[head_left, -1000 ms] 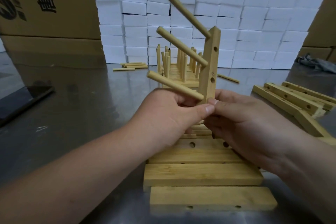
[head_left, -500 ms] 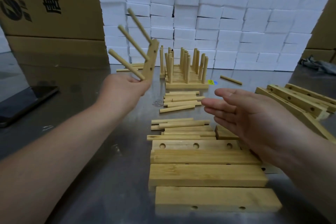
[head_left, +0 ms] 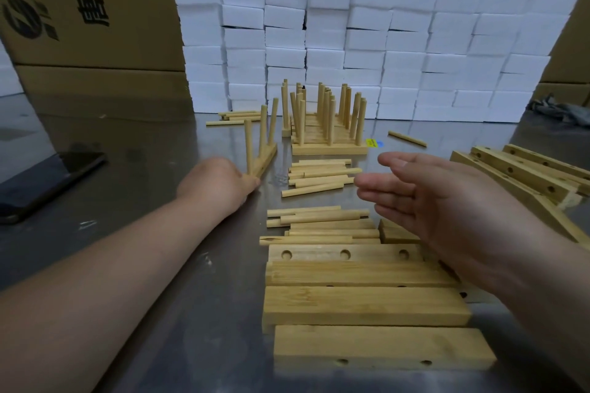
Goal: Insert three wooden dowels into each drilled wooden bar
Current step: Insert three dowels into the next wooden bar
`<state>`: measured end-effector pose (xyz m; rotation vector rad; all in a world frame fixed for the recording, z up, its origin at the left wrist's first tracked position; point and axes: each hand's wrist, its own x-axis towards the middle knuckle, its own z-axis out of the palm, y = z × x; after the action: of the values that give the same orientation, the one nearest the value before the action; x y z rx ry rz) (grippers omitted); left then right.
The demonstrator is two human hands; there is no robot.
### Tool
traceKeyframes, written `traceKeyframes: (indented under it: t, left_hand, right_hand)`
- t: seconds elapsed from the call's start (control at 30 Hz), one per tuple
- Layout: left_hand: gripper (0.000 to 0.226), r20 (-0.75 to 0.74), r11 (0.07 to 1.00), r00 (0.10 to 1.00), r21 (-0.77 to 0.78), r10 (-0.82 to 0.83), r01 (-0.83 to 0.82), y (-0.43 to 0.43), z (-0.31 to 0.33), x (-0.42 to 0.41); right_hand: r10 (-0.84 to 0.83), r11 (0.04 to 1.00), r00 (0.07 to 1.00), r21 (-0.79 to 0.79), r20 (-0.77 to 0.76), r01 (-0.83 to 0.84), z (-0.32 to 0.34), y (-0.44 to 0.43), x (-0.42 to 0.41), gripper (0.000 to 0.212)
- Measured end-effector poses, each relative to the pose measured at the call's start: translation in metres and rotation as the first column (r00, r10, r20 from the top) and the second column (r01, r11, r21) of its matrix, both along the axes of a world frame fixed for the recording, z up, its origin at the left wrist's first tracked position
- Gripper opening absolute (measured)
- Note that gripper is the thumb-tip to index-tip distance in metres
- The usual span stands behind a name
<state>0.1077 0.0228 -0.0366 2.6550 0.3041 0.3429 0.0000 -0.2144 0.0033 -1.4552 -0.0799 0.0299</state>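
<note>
The left hand [head_left: 220, 183] grips the near end of a three-dowel bar [head_left: 265, 157] standing on the tabletop [head_left: 143, 143]. The right hand [head_left: 437, 201] hovers released, fingers straight, above loose dowels [head_left: 319, 182] and drilled bars [head_left: 360, 305]. Beyond are finished bars [head_left: 329, 148] and stacked white blocks [head_left: 367, 35]. A phone [head_left: 48, 182] lies left of the left hand, and a carton [head_left: 89, 41] reads "唐泽".

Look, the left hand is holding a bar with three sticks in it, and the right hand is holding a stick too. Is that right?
Not quite. In the head view the right hand is open and holds nothing. The left hand does hold the bar with three sticks.
</note>
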Motion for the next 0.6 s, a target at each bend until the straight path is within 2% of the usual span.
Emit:
traceKeyframes:
  t: [0.2,0.6]
  left_hand:
    - [0.04,0.015,0.991,0.998,0.124,-0.06,0.058,-0.008,-0.001,0.019]
    - [0.043,0.057,0.968,0.97,0.102,-0.234,0.228,-0.019,-0.007,0.058]
  right_hand:
    - [0.015,1.0,1.0,0.001,-0.012,-0.015,-0.001,0.002,-0.001,0.017]
    - [0.038,0.999,0.999,-0.014,0.016,-0.038,0.002,0.003,-0.004,0.016]
